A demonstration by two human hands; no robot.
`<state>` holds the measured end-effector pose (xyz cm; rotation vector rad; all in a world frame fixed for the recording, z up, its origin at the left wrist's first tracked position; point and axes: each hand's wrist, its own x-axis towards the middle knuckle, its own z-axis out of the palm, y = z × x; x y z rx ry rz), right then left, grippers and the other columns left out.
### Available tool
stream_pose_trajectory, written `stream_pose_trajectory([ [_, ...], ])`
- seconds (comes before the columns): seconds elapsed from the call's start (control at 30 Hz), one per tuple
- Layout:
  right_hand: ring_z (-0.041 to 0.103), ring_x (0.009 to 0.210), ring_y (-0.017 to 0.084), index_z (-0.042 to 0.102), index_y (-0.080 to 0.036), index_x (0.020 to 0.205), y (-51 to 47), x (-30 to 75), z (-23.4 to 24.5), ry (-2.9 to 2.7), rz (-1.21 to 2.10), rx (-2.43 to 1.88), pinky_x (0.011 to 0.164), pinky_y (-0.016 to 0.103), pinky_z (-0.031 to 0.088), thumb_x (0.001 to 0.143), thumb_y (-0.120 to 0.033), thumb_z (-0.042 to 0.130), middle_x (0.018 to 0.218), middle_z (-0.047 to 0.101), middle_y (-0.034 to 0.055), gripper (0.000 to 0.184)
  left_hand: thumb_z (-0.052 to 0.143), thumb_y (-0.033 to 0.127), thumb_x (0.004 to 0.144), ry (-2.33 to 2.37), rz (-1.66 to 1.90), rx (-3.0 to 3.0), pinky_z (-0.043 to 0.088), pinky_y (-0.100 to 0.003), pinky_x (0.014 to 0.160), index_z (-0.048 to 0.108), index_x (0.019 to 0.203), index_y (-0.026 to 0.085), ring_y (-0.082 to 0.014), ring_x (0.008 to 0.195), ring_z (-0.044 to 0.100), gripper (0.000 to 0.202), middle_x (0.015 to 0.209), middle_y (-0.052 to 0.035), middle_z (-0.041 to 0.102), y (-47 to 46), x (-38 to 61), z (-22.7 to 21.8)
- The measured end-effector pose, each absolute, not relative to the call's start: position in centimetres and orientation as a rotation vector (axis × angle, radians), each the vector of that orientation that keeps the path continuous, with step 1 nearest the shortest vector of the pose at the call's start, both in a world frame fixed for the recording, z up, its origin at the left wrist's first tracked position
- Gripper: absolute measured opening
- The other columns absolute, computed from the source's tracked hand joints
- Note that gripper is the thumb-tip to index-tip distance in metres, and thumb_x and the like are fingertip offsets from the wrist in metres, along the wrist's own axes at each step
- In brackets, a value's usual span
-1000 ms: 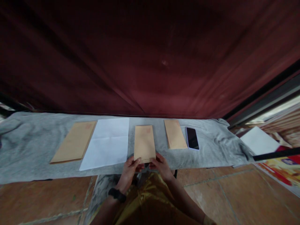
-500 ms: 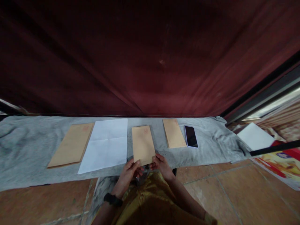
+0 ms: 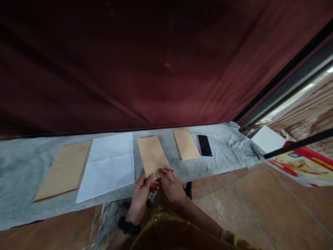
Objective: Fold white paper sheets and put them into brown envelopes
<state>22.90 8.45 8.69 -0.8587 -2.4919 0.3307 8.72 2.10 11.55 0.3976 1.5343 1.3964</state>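
Note:
A brown paper envelope point(image 3: 152, 155) lies on a grey cloth point(image 3: 23, 163) in front of me. My left hand point(image 3: 142, 192), with a black band on its wrist, pinches the envelope's near edge from the left. My right hand point(image 3: 170, 184) grips the same near edge from the right, its fingers bent over the paper. To the left lies a white creased sheet point(image 3: 108, 165), and left of that a larger brown envelope point(image 3: 65, 169). Another brown envelope point(image 3: 185, 144) lies to the right.
A dark phone point(image 3: 204, 145) lies face up beside the right envelope. A dark red curtain point(image 3: 156, 62) hangs behind the cloth. Brown floor tiles point(image 3: 247, 201) spread to the right, with a white sheet point(image 3: 267, 139), a black bar point(image 3: 299, 143) and a colourful printed sheet point(image 3: 301, 165).
The view has swung so everything sits lower left and tilted. My hands have shifted along the middle envelope's near edge, the right hand now over its corner.

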Motion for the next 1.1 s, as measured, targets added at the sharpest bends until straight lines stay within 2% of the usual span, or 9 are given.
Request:
stream_pose_trajectory([
  [0.2,0.060,0.105,0.023,0.059,-0.023,0.135,9.0,22.3,9.4,-2.508,0.263,-0.829,0.090,0.034,0.053,0.092,-0.011,0.060,0.125,0.066,0.0086,0.045,0.079,0.063,0.065,1.525,1.421,0.431,0.046,-0.025,0.048,0.064,0.093,0.017,-0.0168,0.051,0.064,0.056,0.063,-0.0019,0.070,2.3,9.4,12.4],
  [0.33,0.062,0.105,0.021,0.058,-0.024,0.137,10.0,22.5,10.3,-2.400,0.361,-0.832,0.086,0.031,0.055,0.093,-0.010,0.054,0.123,0.065,0.0093,0.046,0.069,0.070,0.073,1.447,1.445,0.478,0.052,-0.029,0.056,0.067,0.093,0.015,-0.0185,0.060,0.067,0.058,0.071,-0.0054,0.072,2.6,9.6,13.7],
  [0.43,0.064,0.097,0.020,0.068,-0.023,0.118,11.3,22.3,10.7,-2.042,0.635,-0.936,0.083,0.030,0.055,0.097,-0.016,0.048,0.109,0.067,0.0085,0.030,0.062,0.075,0.077,1.459,1.483,0.508,0.054,-0.030,0.063,0.069,0.111,0.015,-0.0199,0.070,0.069,0.069,0.081,-0.0070,0.074,2.6,9.7,13.5],
  [0.53,0.061,0.071,0.016,0.070,-0.022,0.090,12.5,21.8,10.7,-1.560,1.072,-1.041,0.062,0.026,0.053,0.095,-0.034,0.054,0.084,0.065,0.0035,0.021,0.069,0.073,0.073,1.627,1.509,0.426,0.054,-0.029,0.067,0.069,0.113,0.015,-0.0205,0.079,0.069,0.070,0.087,-0.0075,0.074,2.5,9.6,12.3],
  [0.6,0.056,0.060,0.014,0.069,-0.021,0.087,12.8,21.4,10.4,-1.295,1.364,-1.042,0.051,0.024,0.048,0.088,-0.043,0.062,0.075,0.063,0.0006,0.023,0.072,0.070,0.071,1.644,1.491,0.383,0.055,-0.031,0.073,0.069,0.113,0.016,-0.0227,0.088,0.070,0.069,0.096,-0.0093,0.075,2.4,9.5,11.5],
  [0.7,0.053,0.058,0.013,0.070,-0.021,0.089,12.2,20.9,10.0,-1.025,1.666,-0.983,0.052,0.024,0.047,0.076,-0.047,0.073,0.075,0.065,0.0000,0.030,0.078,0.062,0.070,1.519,1.446,0.394,0.055,-0.033,0.081,0.068,0.117,0.018,-0.0249,0.097,0.070,0.065,0.103,-0.0100,0.075,2.3,9.7,10.9],
  [0.8,0.052,0.058,0.011,0.071,-0.020,0.088,11.1,20.8,9.8,-0.904,1.799,-0.959,0.055,0.024,0.047,0.071,-0.047,0.078,0.079,0.067,0.0007,0.033,0.081,0.055,0.068,1.428,1.388,0.387,0.054,-0.032,0.075,0.072,0.105,0.017,-0.0233,0.087,0.071,0.054,0.097,-0.0094,0.076,2.6,10.2,10.8],
  [0.93,0.051,0.056,0.011,0.071,-0.019,0.090,10.5,20.9,9.7,-0.915,1.899,-0.920,0.054,0.023,0.046,0.074,-0.048,0.079,0.070,0.064,-0.0010,0.034,0.082,0.051,0.065,1.428,1.359,0.376,0.051,-0.027,0.067,0.074,0.094,0.017,-0.0185,0.075,0.068,0.046,0.089,-0.0078,0.077,3.1,10.4,10.4],
  [1.1,0.054,0.058,0.011,0.069,-0.020,0.082,11.9,21.2,9.1,-0.990,1.837,-0.976,0.056,0.023,0.050,0.070,-0.054,0.080,0.068,0.063,-0.0015,0.038,0.083,0.049,0.062,1.489,1.357,0.410,0.049,-0.025,0.061,0.075,0.087,0.016,-0.0151,0.064,0.065,0.042,0.078,-0.0051,0.074,3.4,9.9,9.3],
])
